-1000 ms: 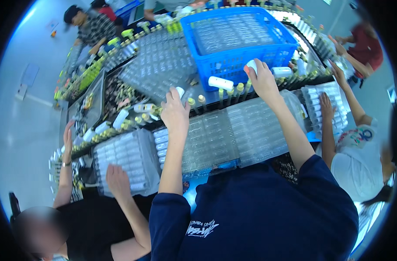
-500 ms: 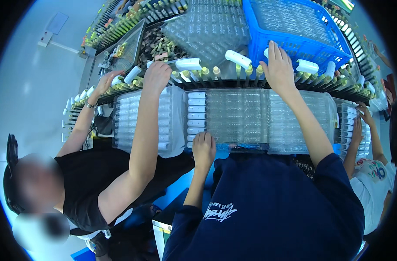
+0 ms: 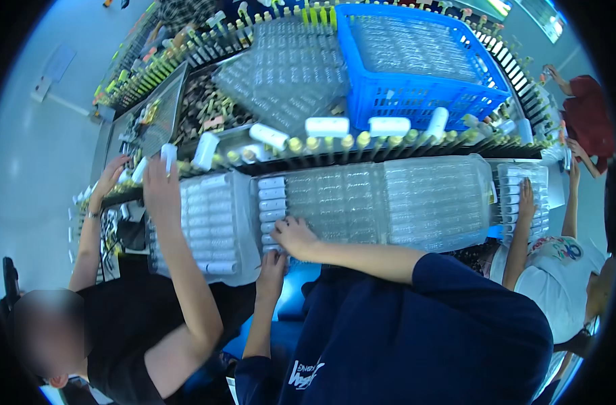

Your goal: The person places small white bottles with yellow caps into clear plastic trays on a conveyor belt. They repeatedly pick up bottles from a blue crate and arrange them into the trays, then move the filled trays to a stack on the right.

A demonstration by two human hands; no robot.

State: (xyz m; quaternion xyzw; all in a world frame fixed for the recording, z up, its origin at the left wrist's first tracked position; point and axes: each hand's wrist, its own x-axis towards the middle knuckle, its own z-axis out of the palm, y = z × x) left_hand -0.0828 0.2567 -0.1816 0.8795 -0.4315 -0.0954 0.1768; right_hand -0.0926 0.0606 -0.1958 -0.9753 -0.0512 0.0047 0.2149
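A clear plastic blister tray (image 3: 335,202) lies in front of me, with a column of white half-round plastic shells (image 3: 273,204) along its left side. My right hand (image 3: 297,239) reaches across the tray, its fingers bent over a white shell near the column's lower end. Just below it, my left hand (image 3: 271,271) is closed at the tray's near edge, fingertips by the lowest shell. What lies between those left fingers is hidden. Behind the tray, more white shells (image 3: 327,126) sit on a row of yellow-tipped pegs (image 3: 347,143).
A blue crate (image 3: 423,101) full of clear trays stands beyond the pegs, beside loose stacked trays (image 3: 294,67). A bagged tray stack (image 3: 436,199) lies at right. A co-worker's hand (image 3: 163,192) is raised at left by a filled tray (image 3: 207,216); another co-worker's hand (image 3: 526,199) works at far right.
My right hand has come from the pegs down and left to the column of shells. My left hand stays near the column's lower end. The whole view has shifted.
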